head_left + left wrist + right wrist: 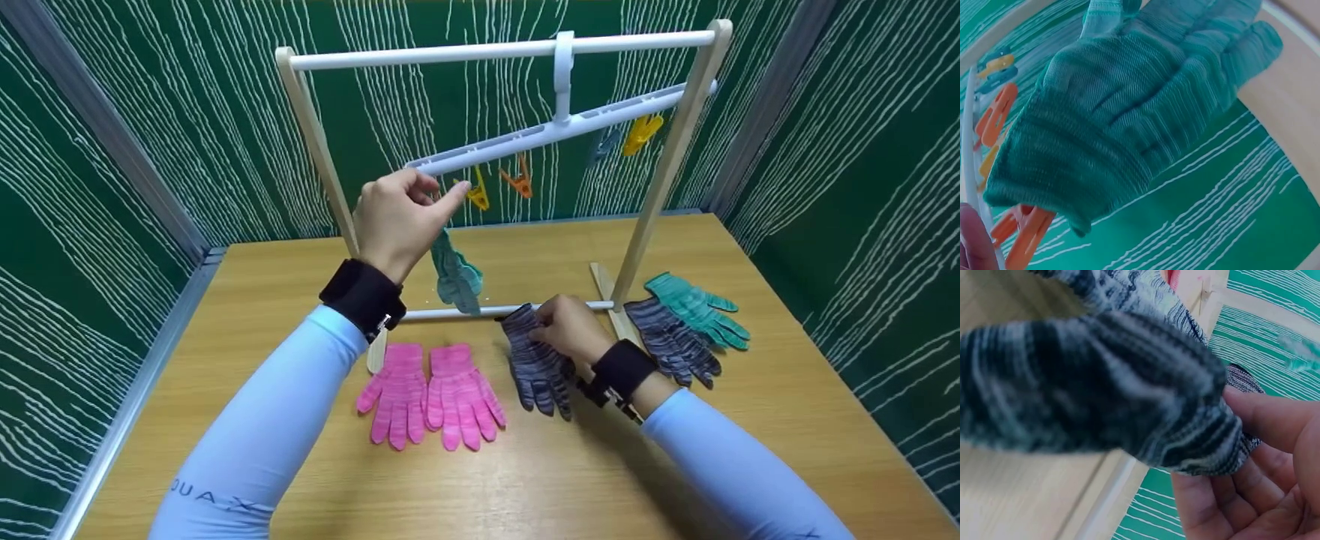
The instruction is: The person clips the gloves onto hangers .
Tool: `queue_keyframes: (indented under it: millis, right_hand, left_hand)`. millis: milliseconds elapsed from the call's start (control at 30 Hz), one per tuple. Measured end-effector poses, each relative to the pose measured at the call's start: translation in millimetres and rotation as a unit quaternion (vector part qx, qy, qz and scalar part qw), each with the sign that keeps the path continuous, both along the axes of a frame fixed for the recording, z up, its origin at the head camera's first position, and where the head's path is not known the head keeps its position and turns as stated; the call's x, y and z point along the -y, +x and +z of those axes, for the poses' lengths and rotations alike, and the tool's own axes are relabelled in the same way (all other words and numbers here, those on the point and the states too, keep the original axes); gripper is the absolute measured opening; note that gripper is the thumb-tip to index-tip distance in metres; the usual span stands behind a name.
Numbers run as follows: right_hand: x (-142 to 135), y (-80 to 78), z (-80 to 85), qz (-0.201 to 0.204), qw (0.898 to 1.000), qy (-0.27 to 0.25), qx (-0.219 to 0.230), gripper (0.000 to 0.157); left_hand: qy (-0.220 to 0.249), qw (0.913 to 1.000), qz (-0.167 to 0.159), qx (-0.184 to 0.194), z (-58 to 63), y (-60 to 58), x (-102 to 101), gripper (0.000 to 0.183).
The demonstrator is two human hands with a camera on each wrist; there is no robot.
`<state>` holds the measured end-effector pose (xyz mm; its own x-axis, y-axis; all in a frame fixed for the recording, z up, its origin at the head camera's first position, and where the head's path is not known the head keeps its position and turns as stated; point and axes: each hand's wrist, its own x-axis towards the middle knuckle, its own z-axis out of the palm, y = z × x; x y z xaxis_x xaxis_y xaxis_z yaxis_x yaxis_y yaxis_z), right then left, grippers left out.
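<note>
My left hand (397,214) is at the low left end of the white hanger (487,154), thumb apart from the fingers. Below it hangs a green glove (456,277), its cuff caught in an orange clip (1033,236) in the left wrist view; that clip is hidden in the head view. My right hand (574,326) pinches a dark grey striped glove (531,367) near its cuff, above the table. The right wrist view shows the glove's fabric (1185,427) between thumb and fingers. Two pink gloves (401,397) lie side by side left of it.
A wooden rack (667,172) with a white top rail (420,54) carries the tilted hanger. Yellow clips (643,135), another orange clip (519,180) and blue clips (602,144) hang along it. Another grey glove (671,341) and a green glove (697,307) overlap on the right.
</note>
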<state>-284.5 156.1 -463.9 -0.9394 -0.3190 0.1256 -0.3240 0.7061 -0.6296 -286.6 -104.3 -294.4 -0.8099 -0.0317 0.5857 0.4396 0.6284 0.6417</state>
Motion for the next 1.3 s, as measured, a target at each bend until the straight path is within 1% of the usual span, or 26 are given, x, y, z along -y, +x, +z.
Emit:
queue_keyframes:
  millis: [133, 333, 500, 600, 667, 900, 1133, 1300]
  right_hand:
    - [-4, 0.0, 5.2, -0.002, 1.0, -0.007, -0.001, 0.048]
    - [-10, -0.3, 12.4, -0.005, 1.0, -0.023, -0.001, 0.056]
    - [-14, -1.6, 16.1, -0.005, 0.999, -0.028, -0.015, 0.054]
    - [-17, -2.4, 17.8, -0.008, 0.999, -0.026, -0.027, 0.053]
    - [-18, -2.0, 19.5, -0.013, 0.999, -0.026, -0.031, 0.051]
    - [-20, -0.4, 24.1, -0.032, 0.998, -0.03, -0.038, 0.059]
    - [-20, 0.9, 31.5, -0.041, 0.997, -0.048, -0.044, 0.055]
    - [-19, 1.9, 36.2, -0.049, 0.997, -0.048, -0.041, 0.048]
  left_hand:
    - [-0.012, 0.9998, 0.008, 0.016, 0.5, -0.5, -3, 0.041]
    - [-0.032, 0.9989, 0.013, 0.033, 1.1, -1.9, -7, 0.043]
    - [-0.045, 0.998, 0.013, 0.041, 2.9, -1.0, -13, 0.043]
    - [-0.061, 0.9971, 0.015, 0.044, 5.1, 0.5, -16, 0.044]
    - [-0.075, 0.996, 0.018, 0.045, 6.8, 1.0, -18, 0.046]
    - [-0.105, 0.9915, 0.04, 0.065, 12.3, 2.0, -23, 0.05]
    - [-0.134, 0.9854, 0.057, 0.088, 15.6, -2.6, -25, 0.053]
    - [-0.15, 0.9818, 0.063, 0.098, 17.1, -6.7, -27, 0.055]
